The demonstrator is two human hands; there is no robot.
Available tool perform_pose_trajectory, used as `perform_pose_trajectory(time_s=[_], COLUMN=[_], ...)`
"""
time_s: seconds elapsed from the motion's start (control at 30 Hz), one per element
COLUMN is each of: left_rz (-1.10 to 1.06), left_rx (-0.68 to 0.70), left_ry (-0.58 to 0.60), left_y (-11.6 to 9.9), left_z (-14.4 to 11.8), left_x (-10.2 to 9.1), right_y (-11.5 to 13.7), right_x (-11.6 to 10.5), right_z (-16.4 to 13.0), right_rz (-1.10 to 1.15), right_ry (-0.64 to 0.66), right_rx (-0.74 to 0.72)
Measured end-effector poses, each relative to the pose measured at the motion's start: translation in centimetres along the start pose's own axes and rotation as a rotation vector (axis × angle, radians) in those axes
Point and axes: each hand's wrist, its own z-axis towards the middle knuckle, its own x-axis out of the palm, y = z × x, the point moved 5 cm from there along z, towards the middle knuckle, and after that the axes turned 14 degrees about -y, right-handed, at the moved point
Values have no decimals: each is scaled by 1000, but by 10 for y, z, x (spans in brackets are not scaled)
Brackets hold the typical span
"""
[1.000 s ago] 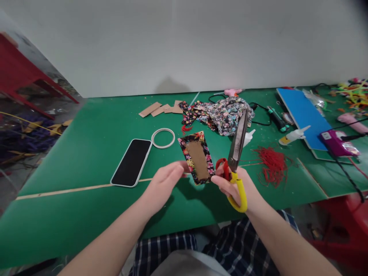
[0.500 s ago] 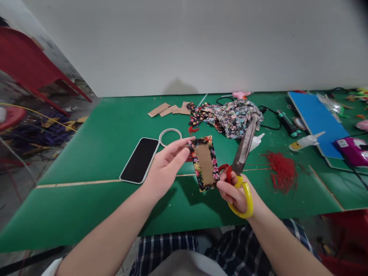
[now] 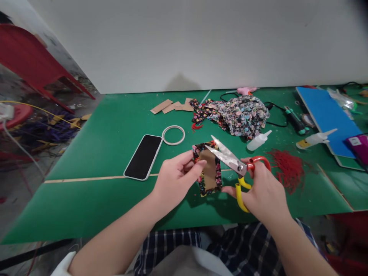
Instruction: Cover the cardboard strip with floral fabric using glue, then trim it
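A green table (image 3: 109,126) is shown. Above its near edge, a brown card (image 3: 209,173) bordered with black floral fabric is pinched by the left hand (image 3: 175,180). Scissors (image 3: 233,165), blades parted at its top corner, are gripped by the right hand (image 3: 263,191).

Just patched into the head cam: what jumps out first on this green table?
The open scissors, red and yellow handled, in the right hand at centre, blades over a floral fabric card pinched by the left hand. Left of them lies a black phone beside a white ring; right, a tangle of red threads.
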Motion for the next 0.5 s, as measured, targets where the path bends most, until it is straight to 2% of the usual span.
perform_pose_trajectory(time_s=[0.1, 0.17, 0.23, 0.33, 0.4, 0.5], left_rz=[-12, -20, -39, -55, -56, -57], left_rx=[-20, -31, -57, -93, -88, -96], left_ry=[6, 0, 11, 86, 138, 194], left_y=[0, 0, 0, -1, -3, -1], left_z=[-2, -3, -5, -7, -9, -11], left_x=[1, 0, -1, 2, 6, 14], right_y=[3, 0, -5, -4, 4, 18], right_x=[-9, -12, -12, -8, -3, 10], right_z=[3, 5, 4, 6, 11, 17], right_rz=[-48, 20, 197, 593, 846, 1085], right_ry=[9, 59, 121, 179, 196, 278], right_rx=[21, 127, 310, 555, 632, 739])
